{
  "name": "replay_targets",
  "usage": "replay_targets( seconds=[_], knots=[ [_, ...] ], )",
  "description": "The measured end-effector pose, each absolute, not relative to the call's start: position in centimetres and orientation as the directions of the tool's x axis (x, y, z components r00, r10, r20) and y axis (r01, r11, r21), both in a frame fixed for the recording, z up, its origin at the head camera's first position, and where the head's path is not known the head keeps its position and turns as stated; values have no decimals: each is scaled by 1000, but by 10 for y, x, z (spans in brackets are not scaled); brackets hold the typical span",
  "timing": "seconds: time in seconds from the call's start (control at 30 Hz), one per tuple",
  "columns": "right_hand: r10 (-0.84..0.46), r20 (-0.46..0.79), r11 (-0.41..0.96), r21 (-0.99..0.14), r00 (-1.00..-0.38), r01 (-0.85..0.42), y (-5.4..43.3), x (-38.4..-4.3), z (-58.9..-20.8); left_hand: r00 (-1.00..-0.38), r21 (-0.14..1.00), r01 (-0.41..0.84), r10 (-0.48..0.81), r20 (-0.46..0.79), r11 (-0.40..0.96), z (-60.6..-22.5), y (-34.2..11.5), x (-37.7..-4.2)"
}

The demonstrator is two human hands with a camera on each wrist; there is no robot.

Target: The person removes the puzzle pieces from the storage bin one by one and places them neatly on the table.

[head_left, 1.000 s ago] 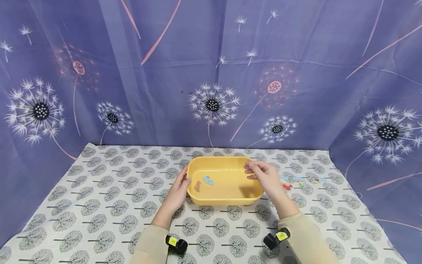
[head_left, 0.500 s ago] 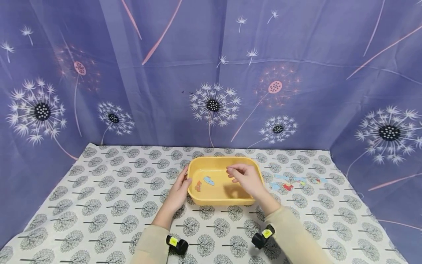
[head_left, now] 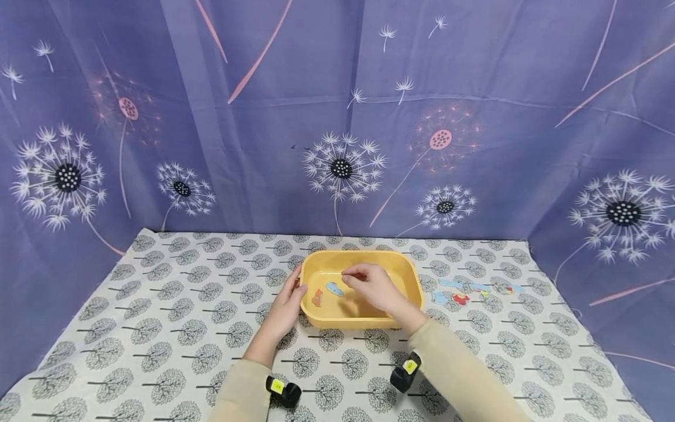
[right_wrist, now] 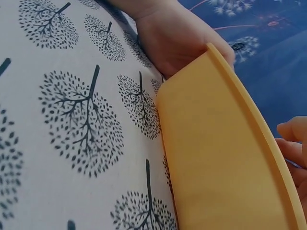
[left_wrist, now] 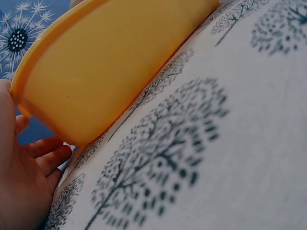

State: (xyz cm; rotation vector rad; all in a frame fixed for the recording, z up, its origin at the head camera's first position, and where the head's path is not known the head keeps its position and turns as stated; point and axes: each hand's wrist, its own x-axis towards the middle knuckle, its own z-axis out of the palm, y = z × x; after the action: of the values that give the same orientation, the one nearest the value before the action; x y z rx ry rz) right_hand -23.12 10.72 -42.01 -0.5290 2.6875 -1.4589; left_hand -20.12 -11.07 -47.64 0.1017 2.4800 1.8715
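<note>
A yellow plastic basin [head_left: 327, 322] stands on the table. My left hand [head_left: 285, 308] holds its left end, thumb at the rim and fingers against the outer wall; in the left wrist view the left hand [left_wrist: 26, 163] shows this from below. Inside lie a flat light-blue cutout piece [head_left: 334, 288] and an orange-brown cutout piece [head_left: 317, 298]. My right hand [head_left: 374, 287] hovers over the basin, fingertips just right of the blue piece, apart from it as far as I can tell. Loosely bent fingers [right_wrist: 293, 132] show past the rim in the right wrist view; nothing is visible between them.
Several flat cutout pieces lie on the cloth right of the basin, among them a red piece [head_left: 460, 299] and a light-blue piece [head_left: 439, 298]. A tree-print cloth [head_left: 200, 357] covers the table. Behind hangs a purple dandelion curtain [head_left: 263, 146].
My right hand has moved left across the basin, from its right end to near the blue piece. My left hand, the basin and the pieces stay where they were.
</note>
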Motion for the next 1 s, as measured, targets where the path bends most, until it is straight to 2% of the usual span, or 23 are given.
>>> replay_targets(
  seconds=[0.3, 0.6, 0.83, 1.0],
  knots=[
    [-299, 122, 549, -789, -946, -275, 99, -238, -430, -997, 963, 23, 82, 1, 269, -476, -105, -201],
    [-348, 113, 690, -641, -931, -336, 93, -240, -435, -996, 967, 33, 89, 11, 252, -475, -110, -204],
    [-353, 76, 722, -611, -933, -323, 90, -239, -440, -996, 969, 23, 91, 0, 248, -474, -110, -202],
    [-404, 64, 753, -542, -912, -372, 90, -239, -444, -996, 968, 11, 92, -12, 251, -475, -109, -201]
  ],
)
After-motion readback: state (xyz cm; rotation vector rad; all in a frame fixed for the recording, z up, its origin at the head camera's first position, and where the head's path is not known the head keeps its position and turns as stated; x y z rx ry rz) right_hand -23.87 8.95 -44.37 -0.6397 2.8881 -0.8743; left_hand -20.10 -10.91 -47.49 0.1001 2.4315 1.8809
